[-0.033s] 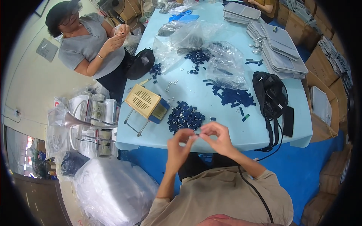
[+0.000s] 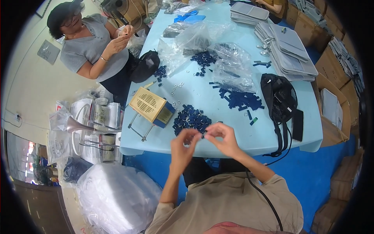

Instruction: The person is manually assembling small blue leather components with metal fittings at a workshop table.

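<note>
My left hand (image 2: pixel 184 147) and my right hand (image 2: pixel 223 139) meet just above the near edge of the table, thumb and forefinger pinched on each. Between their fingertips is a small dark blue tab (image 2: pixel 203 135), mostly covered by the fingers. Right behind my left hand lies a heap of navy fabric tabs with metal rings (image 2: pixel 191 119). Farther right, flat navy strips (image 2: pixel 241 100) are spread about. Several loose metal rings (image 2: pixel 174 92) are scattered left of the middle.
A yellow and blue box with metal legs (image 2: pixel 147 105) stands at left. Clear plastic bags (image 2: pixel 232 58) cover mid-table. A black mesh bag (image 2: pixel 279 97), a dark phone (image 2: pixel 298 125) and stacked grey panels (image 2: pixel 290 54) lie right. A co-worker (image 2: pixel 95 46) handles something small at far left.
Both hands have shifted slightly away from me, toward the heap of tabs. A bit more of the dark tab shows between the fingertips.
</note>
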{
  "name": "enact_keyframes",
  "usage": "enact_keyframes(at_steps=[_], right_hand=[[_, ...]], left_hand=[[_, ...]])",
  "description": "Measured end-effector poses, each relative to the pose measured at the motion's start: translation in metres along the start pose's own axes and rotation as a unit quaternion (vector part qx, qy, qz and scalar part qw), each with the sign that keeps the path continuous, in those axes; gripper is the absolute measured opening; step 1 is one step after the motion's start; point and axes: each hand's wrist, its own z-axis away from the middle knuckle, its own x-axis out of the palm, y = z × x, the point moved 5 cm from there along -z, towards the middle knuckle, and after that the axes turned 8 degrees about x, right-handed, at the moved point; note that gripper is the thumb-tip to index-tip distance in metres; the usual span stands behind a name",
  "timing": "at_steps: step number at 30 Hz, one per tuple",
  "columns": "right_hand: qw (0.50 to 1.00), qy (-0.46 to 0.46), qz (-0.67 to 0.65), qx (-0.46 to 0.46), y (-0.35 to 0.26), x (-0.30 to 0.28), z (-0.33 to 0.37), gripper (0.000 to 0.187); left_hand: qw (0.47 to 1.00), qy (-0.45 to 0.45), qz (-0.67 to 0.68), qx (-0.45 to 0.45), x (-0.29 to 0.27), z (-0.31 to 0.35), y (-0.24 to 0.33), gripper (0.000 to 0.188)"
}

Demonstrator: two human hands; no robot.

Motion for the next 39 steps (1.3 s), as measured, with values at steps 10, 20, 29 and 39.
enact_keyframes(at_steps=[10,20,29,39], right_hand=[[0.931,0.125,0.329,-0.099,-0.011,-0.051,-0.031,0.025],[0.839,0.172,0.501,-0.121,0.003,-0.129,-0.066,0.03],[0.822,0.147,0.53,-0.146,0.013,-0.12,-0.082,0.019],[0.98,0.147,0.131,0.034,0.011,-0.12,-0.061,0.014]], left_hand=[[0.784,-0.206,-0.577,0.096,0.046,-0.176,-0.121,0.015],[0.78,-0.221,-0.581,0.07,0.044,-0.191,-0.158,0.012],[0.782,-0.242,-0.56,0.128,0.041,-0.181,-0.143,0.01],[0.826,-0.26,-0.482,0.134,0.033,-0.186,-0.154,0.003]])
